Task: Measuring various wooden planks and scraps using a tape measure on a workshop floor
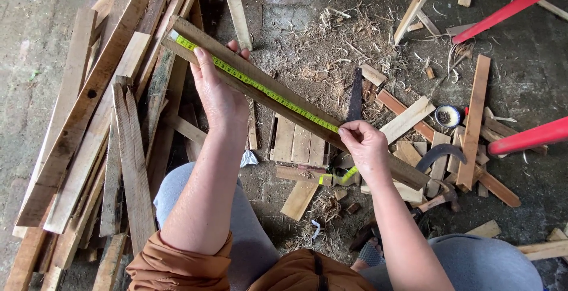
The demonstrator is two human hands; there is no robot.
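My left hand (218,92) grips a long brown wooden slat (278,92) near its upper left end, holding it slanted above the ground. A yellow measuring tape (260,89) lies stretched along the slat's top face. My right hand (364,146) pinches the tape against the slat further down toward the right, and the tape's loose end (337,177) hangs below that hand. Both hands are closed on the slat and tape.
A heap of rough wooden planks (100,131) lies at the left. Short offcuts (299,143), shavings, a dark saw blade (355,95), a hammer (441,196) and a small round tin (448,115) litter the ground. Red bars (520,137) cross the right edge.
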